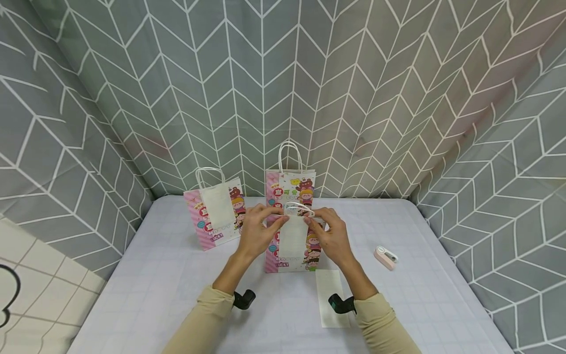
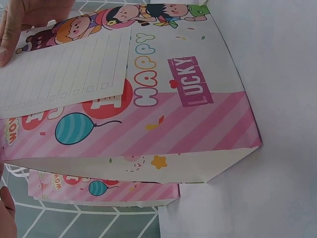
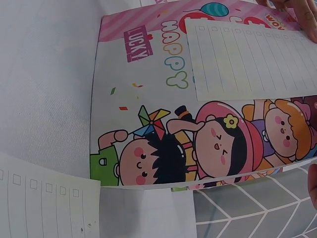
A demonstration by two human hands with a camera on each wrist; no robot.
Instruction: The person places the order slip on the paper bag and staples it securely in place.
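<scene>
A pink and white cartoon paper gift bag point(image 1: 283, 264) stands upright in the middle of the table, its white twisted handle up. Against its front lies a lined paper slip with small checkboxes point(image 1: 292, 240), its top at the bag's rim. At the left top corner, my left hand point(image 1: 255, 230) pinches slip and bag rim, thumb in front and fingers behind. My right hand point(image 1: 332, 237) pinches the right top corner the same way. The left wrist view shows the slip point(image 2: 64, 74) lying over the bag's printed front point(image 2: 198, 49); the right wrist view shows the pinwheel print point(image 3: 151, 121).
Close behind stands a matching bag point(image 1: 274, 183). Another bag point(image 1: 194, 211) at the left carries a slip point(image 1: 218, 206) on its front. A loose slip point(image 1: 329, 290) lies near my right forearm. Right of it sits a pink and white stapler point(image 1: 386, 257). A patterned curtain point(image 1: 283, 88) borders the table.
</scene>
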